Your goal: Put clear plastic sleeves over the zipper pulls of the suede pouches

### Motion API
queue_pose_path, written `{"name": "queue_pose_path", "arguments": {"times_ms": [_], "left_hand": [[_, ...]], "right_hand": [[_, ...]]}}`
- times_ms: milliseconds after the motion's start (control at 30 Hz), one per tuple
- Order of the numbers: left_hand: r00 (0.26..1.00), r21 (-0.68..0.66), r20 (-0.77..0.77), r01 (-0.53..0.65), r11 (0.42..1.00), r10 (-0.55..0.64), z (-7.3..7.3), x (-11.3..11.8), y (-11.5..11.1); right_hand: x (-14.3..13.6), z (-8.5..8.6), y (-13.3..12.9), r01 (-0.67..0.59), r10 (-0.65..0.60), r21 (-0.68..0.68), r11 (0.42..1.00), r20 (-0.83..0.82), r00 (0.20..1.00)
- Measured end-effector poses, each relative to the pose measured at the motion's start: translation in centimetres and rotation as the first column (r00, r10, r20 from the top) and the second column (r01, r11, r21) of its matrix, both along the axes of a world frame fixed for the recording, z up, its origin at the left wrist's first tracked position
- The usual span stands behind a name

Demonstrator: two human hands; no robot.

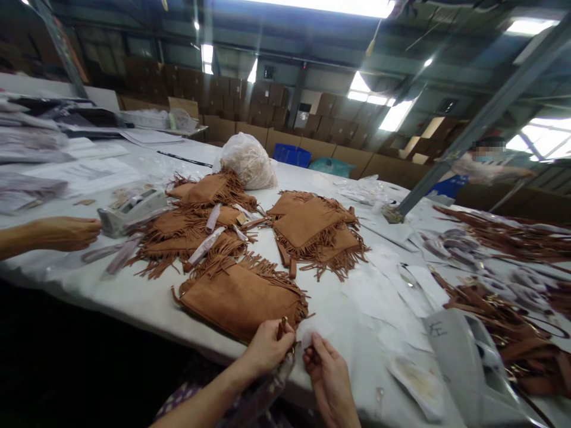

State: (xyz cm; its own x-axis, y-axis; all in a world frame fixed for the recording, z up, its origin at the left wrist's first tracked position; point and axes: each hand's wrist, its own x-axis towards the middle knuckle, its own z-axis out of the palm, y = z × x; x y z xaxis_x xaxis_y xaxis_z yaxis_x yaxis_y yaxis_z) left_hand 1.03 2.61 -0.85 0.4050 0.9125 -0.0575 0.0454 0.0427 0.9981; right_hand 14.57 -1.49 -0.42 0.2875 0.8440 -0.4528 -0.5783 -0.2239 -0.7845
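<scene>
A tan suede bag with fringed edges (241, 294) lies at the table's front edge, close to both of my hands. My left hand (270, 346) is closed at its lower right corner, pinching a brown strap end (282, 327) with a gold-coloured metal fitting. Clear plastic wrap (272, 386) hangs below that hand. Between the thumb and fingers of my right hand (329, 371) is a thin white piece of tissue paper (307, 330). Further back, several more fringed bags (307, 223) lie in two piles, some with wrapped straps.
A co-worker's hand (71, 233) reaches in from the left beside a grey tape dispenser (134, 208). Another dispenser (473, 356) stands at right, near heaped brown straps (526, 345). A stuffed plastic bag (247, 160) sits behind the piles. A metal post (441, 160) rises at right.
</scene>
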Motion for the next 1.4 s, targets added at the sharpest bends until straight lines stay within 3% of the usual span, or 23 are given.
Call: {"name": "queue_pose_path", "arguments": {"times_ms": [167, 333, 400, 600, 1067, 1200, 1400], "left_hand": [[0.999, 0.052, -0.022, -0.023, 0.998, 0.024, 0.7, -0.7, -0.6], [0.993, 0.129, 0.069, 0.085, 0.988, -0.094, 1.3, -2.0, -1.2], [0.994, 0.099, 0.079, 0.073, 0.992, -0.081, 1.0, -2.0, -1.1], [0.995, -0.164, 0.098, -0.011, 0.986, 0.028, 0.3, -0.9, 0.0], [0.992, -0.196, 0.086, 0.111, 0.974, -0.095, 1.3, -1.4, 0.3], [0.992, -0.193, 0.099, 0.102, 0.976, -0.084, 1.0, -1.5, 0.2], [0.987, -0.19, 0.119, 0.132, 0.973, -0.111, 0.8, -1.6, 0.2]], "right_hand": [[0.3, 0.2, 0.1, -0.055, 0.043, -0.07, 0.996, -0.164, 0.986], [0.6, -0.1, 0.4, -0.063, 0.022, -0.14, 0.988, -0.276, 0.961], [0.6, 0.0, 0.4, -0.07, 0.025, -0.147, 0.987, -0.284, 0.959], [-0.1, 0.2, 0.0, -0.073, 0.052, -0.111, 0.991, -0.182, 0.982], [-1.4, 0.5, -0.8, -0.188, 0.195, -0.049, 0.981, 0.213, 0.957], [-1.3, 0.7, -0.9, -0.189, 0.197, -0.058, 0.98, 0.209, 0.958], [-0.8, 1.6, -1.2, -0.267, 0.266, -0.121, 0.956, -0.025, 0.964]]}}
